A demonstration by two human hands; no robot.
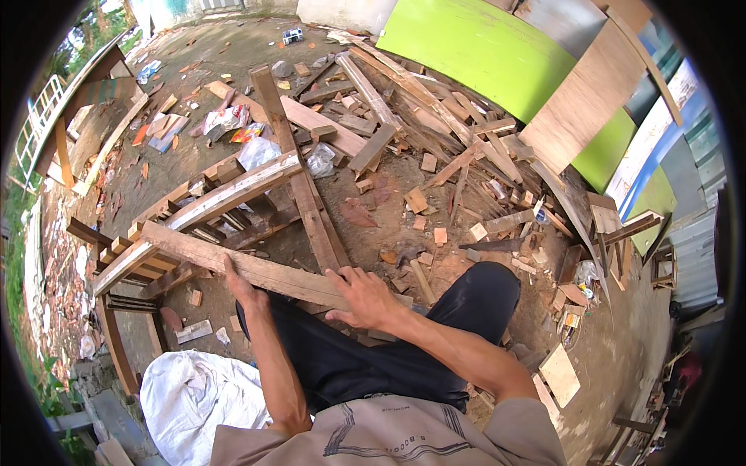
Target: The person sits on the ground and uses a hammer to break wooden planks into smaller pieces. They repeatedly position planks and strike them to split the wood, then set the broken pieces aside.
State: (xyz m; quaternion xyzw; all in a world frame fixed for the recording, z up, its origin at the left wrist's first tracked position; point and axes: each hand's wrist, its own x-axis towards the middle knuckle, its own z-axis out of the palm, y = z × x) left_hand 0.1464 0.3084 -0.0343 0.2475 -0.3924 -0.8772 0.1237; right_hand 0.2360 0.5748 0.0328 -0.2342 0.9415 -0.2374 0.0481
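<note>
Plank: a long, weathered, pale-brown wooden plank [233, 264] lies slantwise across the person's lap, its far end resting on a rough frame of nailed timber battens [210, 203] to the left.
Edges: the plank's near long edge runs just above the black-trousered knees [466, 299]; its upper edge meets an upright brown beam [299, 171] that crosses it.
Open room: bare packed-earth ground [373, 210] opens just beyond the plank; farther out, a heap of splintered wood offcuts [420, 116] crowds the space toward slanted lime-green panels [474, 50]. A crumpled white sack [190, 396] lies low on the left.
Left hand: the left hand [239, 286] curls at the plank's near edge, forearm rising straight from below; grip closed on that edge, thumb side up.
Right hand: the right hand [365, 299] lies flat on the plank's right end, fingers spread apart and pressing down, not clamped around anything, elbow bent outward.
</note>
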